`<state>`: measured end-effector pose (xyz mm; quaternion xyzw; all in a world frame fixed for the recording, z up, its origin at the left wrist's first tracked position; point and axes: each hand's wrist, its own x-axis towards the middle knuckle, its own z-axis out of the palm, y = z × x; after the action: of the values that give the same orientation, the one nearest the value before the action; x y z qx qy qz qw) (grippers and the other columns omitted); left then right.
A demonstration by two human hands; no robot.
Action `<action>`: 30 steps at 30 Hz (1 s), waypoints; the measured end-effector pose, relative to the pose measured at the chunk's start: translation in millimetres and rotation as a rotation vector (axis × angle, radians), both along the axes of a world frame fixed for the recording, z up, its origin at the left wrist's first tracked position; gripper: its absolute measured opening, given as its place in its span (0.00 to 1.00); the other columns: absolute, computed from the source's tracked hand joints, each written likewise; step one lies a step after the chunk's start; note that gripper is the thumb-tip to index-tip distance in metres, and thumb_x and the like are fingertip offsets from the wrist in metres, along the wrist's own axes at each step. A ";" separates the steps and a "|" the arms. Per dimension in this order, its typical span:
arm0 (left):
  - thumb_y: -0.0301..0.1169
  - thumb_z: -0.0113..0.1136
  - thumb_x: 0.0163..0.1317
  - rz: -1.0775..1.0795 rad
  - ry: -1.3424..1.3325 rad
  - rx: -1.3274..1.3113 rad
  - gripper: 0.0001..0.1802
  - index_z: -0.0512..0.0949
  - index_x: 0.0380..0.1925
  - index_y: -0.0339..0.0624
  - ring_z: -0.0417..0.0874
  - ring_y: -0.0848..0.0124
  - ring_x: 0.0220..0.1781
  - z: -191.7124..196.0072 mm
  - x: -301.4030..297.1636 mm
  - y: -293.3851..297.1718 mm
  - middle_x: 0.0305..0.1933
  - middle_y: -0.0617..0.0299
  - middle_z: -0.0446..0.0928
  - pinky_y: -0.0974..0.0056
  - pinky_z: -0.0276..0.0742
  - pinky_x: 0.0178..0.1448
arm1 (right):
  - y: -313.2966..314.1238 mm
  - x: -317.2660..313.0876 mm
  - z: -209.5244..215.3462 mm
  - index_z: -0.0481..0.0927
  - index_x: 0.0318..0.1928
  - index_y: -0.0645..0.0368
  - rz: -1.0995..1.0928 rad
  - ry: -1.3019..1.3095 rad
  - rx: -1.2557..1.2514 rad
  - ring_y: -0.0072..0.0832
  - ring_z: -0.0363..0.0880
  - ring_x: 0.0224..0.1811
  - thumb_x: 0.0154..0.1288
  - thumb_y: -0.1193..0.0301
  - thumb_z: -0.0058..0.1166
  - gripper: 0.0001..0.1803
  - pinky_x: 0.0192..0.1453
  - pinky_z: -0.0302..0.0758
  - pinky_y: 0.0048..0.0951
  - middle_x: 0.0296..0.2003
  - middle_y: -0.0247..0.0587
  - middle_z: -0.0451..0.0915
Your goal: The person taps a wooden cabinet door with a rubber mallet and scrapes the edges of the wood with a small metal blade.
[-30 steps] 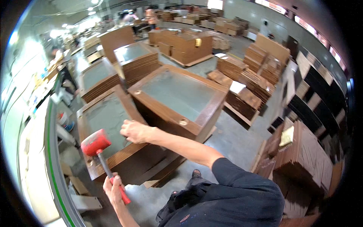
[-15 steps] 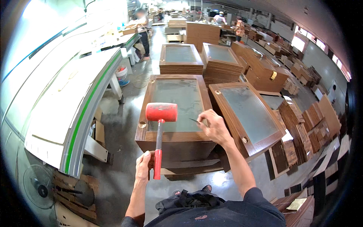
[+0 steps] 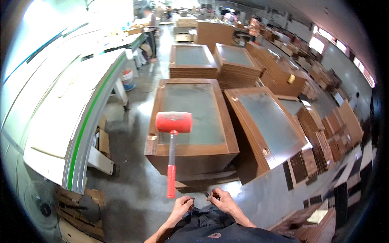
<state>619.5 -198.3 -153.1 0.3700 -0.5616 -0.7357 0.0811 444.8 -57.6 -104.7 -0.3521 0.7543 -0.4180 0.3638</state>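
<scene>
Low in front of my body, both hands are close together. My left hand point(image 3: 182, 207) is closed in a pinch; whatever it holds, if anything, is too small to name. My right hand point(image 3: 223, 201) pinches a small dark thin piece point(image 3: 206, 194) whose kind I cannot make out. A red-headed mallet point(image 3: 173, 122) appears over the near door, its handle point(image 3: 171, 180) reaching past the near edge, with neither hand on it. Beneath it is a brown-framed cabinet door point(image 3: 190, 150) with a frosted glass panel, on top of a stack.
A second stack of glass doors point(image 3: 265, 125) stands at the right, angled. Behind are two more door stacks point(image 3: 192, 72). At the left runs a long worktable point(image 3: 75, 162) with a green stripe; a fan point(image 3: 42, 206) is below it. Several people work farther back.
My left hand has left the mallet handle and dropped toward my body. My right hand has come back from above the glass to the left hand, holding the thin piece.
</scene>
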 end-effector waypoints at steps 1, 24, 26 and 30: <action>0.28 0.55 0.66 -0.060 -0.006 -0.022 0.12 0.80 0.42 0.30 0.78 0.74 0.26 -13.5 -6.4 -1.0 0.28 0.60 0.79 0.68 0.74 0.30 | -3.3 3.6 4.5 0.75 0.41 0.63 0.005 0.062 0.000 0.39 0.81 0.39 0.64 0.60 0.59 0.17 0.44 0.76 0.37 0.37 0.48 0.82; 0.41 0.53 0.71 -0.186 0.220 0.157 0.18 0.78 0.40 0.34 0.80 0.73 0.28 21.3 -103.3 130.9 0.30 0.61 0.79 0.69 0.73 0.30 | 131.4 -43.2 -6.0 0.75 0.38 0.60 -0.097 0.388 -0.125 0.46 0.79 0.42 0.60 0.71 0.58 0.09 0.48 0.76 0.44 0.35 0.48 0.80; 0.40 0.56 0.69 -0.195 0.184 0.130 0.16 0.79 0.35 0.36 0.80 0.74 0.27 18.9 -110.4 145.5 0.29 0.63 0.79 0.69 0.73 0.30 | 148.3 -51.3 -8.6 0.75 0.39 0.60 -0.096 0.379 -0.134 0.46 0.78 0.42 0.60 0.71 0.58 0.10 0.49 0.76 0.44 0.35 0.48 0.80; 0.38 0.59 0.67 -0.211 0.160 0.091 0.14 0.80 0.35 0.36 0.80 0.75 0.26 14.7 -121.4 172.2 0.28 0.63 0.80 0.70 0.73 0.30 | 176.9 -61.8 -14.9 0.76 0.41 0.61 -0.103 0.344 -0.155 0.48 0.78 0.42 0.60 0.70 0.59 0.11 0.50 0.75 0.45 0.37 0.48 0.81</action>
<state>498.0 -26.1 -138.4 0.2522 -0.5552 -0.7920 0.0308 383.0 119.3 -119.7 -0.4063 0.7879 -0.4267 0.1792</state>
